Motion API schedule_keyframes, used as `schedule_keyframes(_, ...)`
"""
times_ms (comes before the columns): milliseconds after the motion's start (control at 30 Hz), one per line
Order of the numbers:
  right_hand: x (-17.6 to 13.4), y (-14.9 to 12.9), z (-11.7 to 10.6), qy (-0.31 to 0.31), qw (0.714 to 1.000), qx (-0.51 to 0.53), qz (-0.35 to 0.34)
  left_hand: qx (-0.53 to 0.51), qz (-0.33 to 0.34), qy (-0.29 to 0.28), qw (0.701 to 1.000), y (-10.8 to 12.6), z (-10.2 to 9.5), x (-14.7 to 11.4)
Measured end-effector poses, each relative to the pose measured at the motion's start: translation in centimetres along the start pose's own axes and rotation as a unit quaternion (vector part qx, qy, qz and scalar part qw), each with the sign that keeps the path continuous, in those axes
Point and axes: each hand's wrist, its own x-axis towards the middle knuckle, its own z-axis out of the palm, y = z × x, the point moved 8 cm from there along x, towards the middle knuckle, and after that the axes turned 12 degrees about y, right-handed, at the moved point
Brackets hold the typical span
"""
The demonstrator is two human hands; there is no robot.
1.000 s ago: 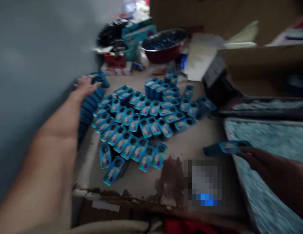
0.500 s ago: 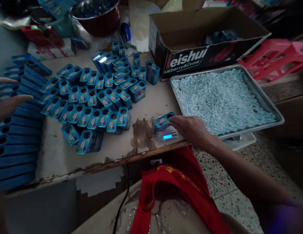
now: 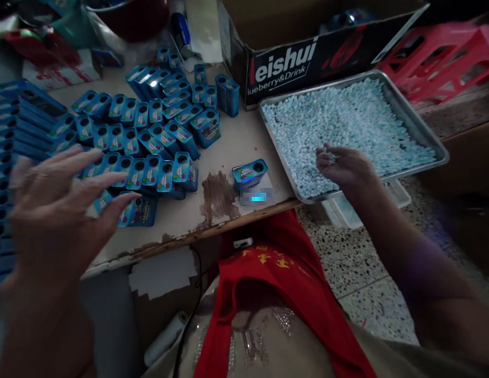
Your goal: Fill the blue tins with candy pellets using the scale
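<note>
My left hand (image 3: 66, 205) hangs in the air at the left, thumb and fingers spread with nothing between them, in front of rows of small blue tins (image 3: 137, 170) with round holes in their tops. My right hand (image 3: 346, 165) is above the near part of a metal tray (image 3: 307, 199) full of pale blue and white candies (image 3: 339, 121). Its fingers are curled together around a few candies. Between the hands, one blue tin (image 3: 250, 173) rests on a small digital scale (image 3: 263, 184) with a lit blue display. The reading is blurred.
An open cardboard box (image 3: 283, 68) with blue tins inside stands behind the tray. A pink plastic stool (image 3: 437, 63) is at the right. At the back left are a dark red bowl (image 3: 129, 21) and a blue can (image 3: 181, 29). The table's front edge (image 3: 212, 228) is worn.
My right hand has let go of the tin on the scale and moved right, over the candy tray. My left hand has come further into view from the left edge. The view has shifted.
</note>
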Motion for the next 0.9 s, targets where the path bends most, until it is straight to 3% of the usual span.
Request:
schedule_keyframes(67, 0.0, 1.4, -0.3, 0.017, 0.998, 0.036, 0.046, -0.025, 0.089, -0.027, 0.995, 4.2, 2.1, -0.8)
schedule_keyframes(133, -0.2, 2.4, -0.2, 0.037, 0.991, 0.077, 0.100, -0.044, 0.115, -0.047, 0.991, 6.5, 4.4, -1.6)
schedule_keyframes(300, -0.4, 2.7, 0.6, 0.047, 0.977, 0.138, 0.154, -0.063, 0.041, -0.123, 0.990, 8.5, 10.6, -3.9)
schedule_keyframes(433, -1.7, 1.1, 2.1, -0.001, 0.983, 0.127, 0.130, -0.063, -0.015, -0.155, 0.986, 9.0, 13.9, -5.6)
schedule_keyframes(567, -3.2, -1.7, 5.6, -0.117, 0.988, 0.059, 0.081, -0.048, -0.034, -0.117, 0.991, 9.5, 14.6, -6.2)
schedule_keyframes(700, -4.0, -5.2, 9.9, -0.252, 0.968, -0.001, 0.006, -0.028, -0.040, -0.090, 0.995, 9.7, 14.3, -6.0)
schedule_keyframes(800, -4.1, -7.8, 12.2, -0.272, 0.956, -0.091, -0.066, -0.037, -0.026, -0.089, 0.995, 9.9, 14.2, -6.1)
schedule_keyframes(900, -4.3, -10.1, 13.9, -0.255, 0.938, -0.185, -0.145, -0.037, -0.013, -0.074, 0.996, 10.1, 13.9, -6.7)
